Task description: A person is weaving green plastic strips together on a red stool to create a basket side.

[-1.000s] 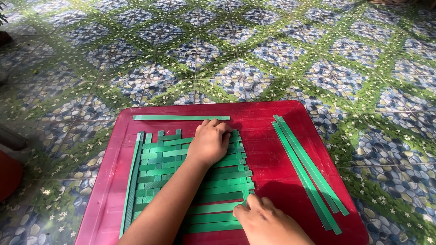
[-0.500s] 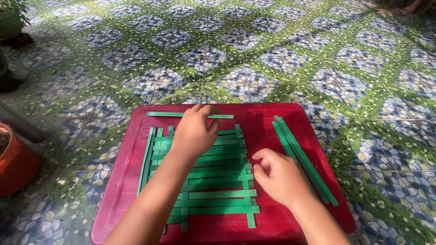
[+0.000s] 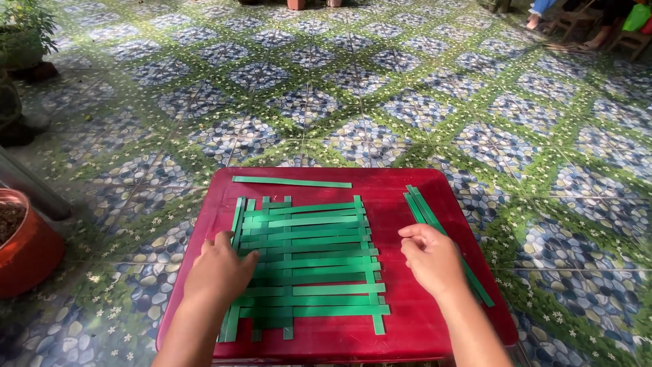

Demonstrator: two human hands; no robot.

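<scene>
A woven mat of green strips (image 3: 309,261) lies on a red tray-like table (image 3: 401,326). My left hand (image 3: 219,270) rests on the mat's left edge, fingers curled over the upright strips. My right hand (image 3: 431,258) hovers just right of the mat, fingers loosely bent, next to a bundle of loose green strips (image 3: 445,238). One single green strip (image 3: 292,182) lies apart along the table's far edge.
The table stands on a patterned blue and green tiled floor (image 3: 360,81). A terracotta pot (image 3: 24,248) sits at the left. A potted plant (image 3: 27,34) is at the far left, and chair legs with a person's feet (image 3: 584,27) at the far right.
My left hand has slid from the mat's top middle to its left edge. My right hand has moved right, off the mat towards the loose strips. The view has tilted up.
</scene>
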